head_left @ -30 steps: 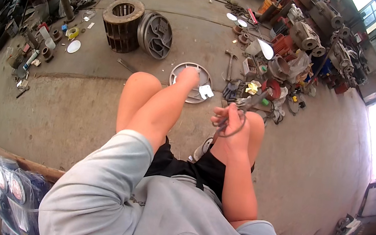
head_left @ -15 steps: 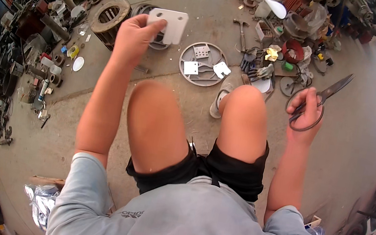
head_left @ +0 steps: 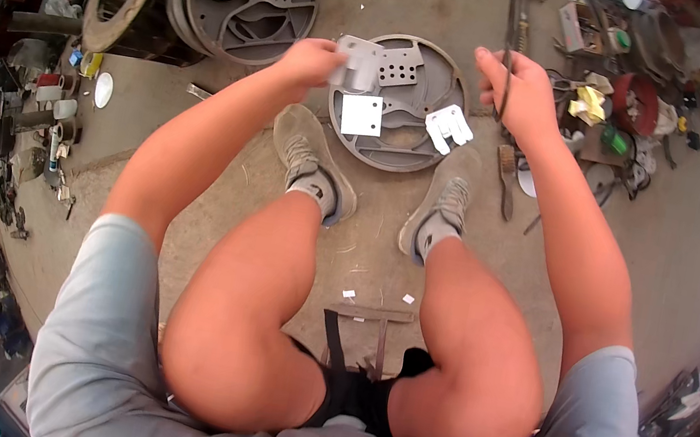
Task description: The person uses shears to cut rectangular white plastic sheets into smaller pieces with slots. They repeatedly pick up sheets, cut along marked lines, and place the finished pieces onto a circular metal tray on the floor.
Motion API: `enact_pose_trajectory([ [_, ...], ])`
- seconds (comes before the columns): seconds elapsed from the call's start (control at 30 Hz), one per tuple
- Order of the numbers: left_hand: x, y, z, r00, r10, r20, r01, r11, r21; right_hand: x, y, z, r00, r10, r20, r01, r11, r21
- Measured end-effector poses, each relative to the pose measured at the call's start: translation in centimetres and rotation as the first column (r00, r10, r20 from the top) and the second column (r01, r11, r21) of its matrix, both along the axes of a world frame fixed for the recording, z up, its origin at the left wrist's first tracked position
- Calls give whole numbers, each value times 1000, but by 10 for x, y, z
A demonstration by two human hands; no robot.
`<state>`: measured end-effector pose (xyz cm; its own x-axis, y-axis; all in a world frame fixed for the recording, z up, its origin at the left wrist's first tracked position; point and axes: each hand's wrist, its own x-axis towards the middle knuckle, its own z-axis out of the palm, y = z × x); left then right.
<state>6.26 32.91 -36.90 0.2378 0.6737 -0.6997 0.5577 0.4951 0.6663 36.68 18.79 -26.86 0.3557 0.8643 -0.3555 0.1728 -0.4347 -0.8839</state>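
Note:
My left hand [head_left: 310, 62] pinches a pale flat plate with holes [head_left: 359, 63], slightly blurred, above the left side of a grey spoked metal wheel [head_left: 389, 166]. Resting on that wheel are a perforated metal plate [head_left: 400, 67], a white square piece with holes [head_left: 362, 115] and a white notched piece [head_left: 449, 129]. To the wheel's right, my right hand [head_left: 523, 97] is closed around dark scissors [head_left: 506, 73], seen nearly edge-on. Their handle loops are hard to make out from this angle. Both hands are apart from the wheel.
Left of my left hand stand stacked grey wheels [head_left: 302, 23] and a drum-like ring [head_left: 92, 23]. Beyond my right hand lie a hammer [head_left: 524, 24], a yellow cloth [head_left: 588, 105] and a red bowl [head_left: 635, 103]. A wire brush [head_left: 505, 176] lies near my right shoe [head_left: 447, 198].
My view has tilted and my body sits lower, legs apart around the wheel. The left hand has brought the plate over to the wheel; the right hand with the scissors has moved inward.

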Motion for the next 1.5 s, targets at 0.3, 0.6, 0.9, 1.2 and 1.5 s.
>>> enact_pose_trajectory([
  [0.3, 68, 26, -148, 987, 18, 162, 3, 992, -128, 2, 95, -210, 947, 237, 215, -167, 940, -297],
  [0.6, 49, 25, -123, 845, -412, -341, 532, 711, 460, 17, 122, -233, 818, 437, 373, -328, 888, -322],
  [0.9, 37, 33, -137, 677, -625, -389, 699, 381, 605, 22, 138, -237, 747, 552, 370, -389, 815, -430],
  [1.2, 47, 28, -137, 703, -569, -426, 697, 431, 573, 18, 140, -238, 695, 576, 431, -391, 805, -446],
  [1.5, 48, 24, -141, 719, -542, -434, 683, 439, 584, 11, 133, -242, 666, 550, 504, -356, 828, -434],
])
